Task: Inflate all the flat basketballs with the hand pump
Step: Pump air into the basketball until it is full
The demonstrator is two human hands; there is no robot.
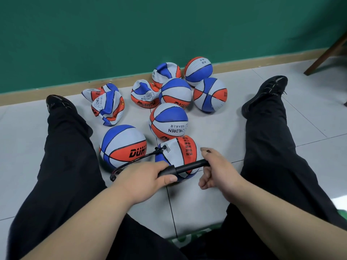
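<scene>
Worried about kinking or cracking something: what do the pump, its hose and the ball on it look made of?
Pump: black, smooth, slightly glossy, likely hard plastic, though metal can't be excluded. Hose: thin, black, bends in a loose arc, so probably flexible rubber or soft plastic. Ball: matte panels that crease and fold where slack, suggesting rubber.

An indoor room, perhaps a school or sports room: green wall [112,34], wood skirting [56,93], grey tiled floor [309,119]; balls [169,119] marked CHILDREN; a wooden leg [326,53] at right
</scene>
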